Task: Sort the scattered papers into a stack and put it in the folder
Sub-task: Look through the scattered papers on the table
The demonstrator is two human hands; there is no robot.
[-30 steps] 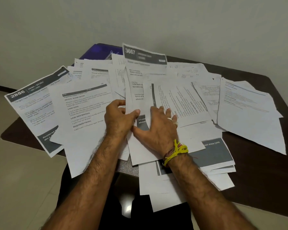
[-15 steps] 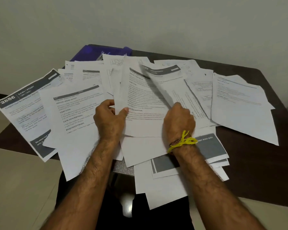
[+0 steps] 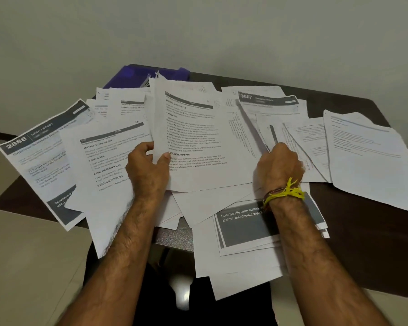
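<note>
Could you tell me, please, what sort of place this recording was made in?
Probably a plain office or study room: a dark table against a bare wall, strewn with printed papers, a purple folder at its far edge, and a tiled floor below.

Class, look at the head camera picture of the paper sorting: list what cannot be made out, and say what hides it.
1. Folder: mostly covered by papers; open or closed, cannot tell.
2. Right hand: fingers curl away; only its back shows, gripping a sheet.
3. Small print on the stack in the left hand: blurred.
4. Table: the right frame edge cuts it off.
</note>
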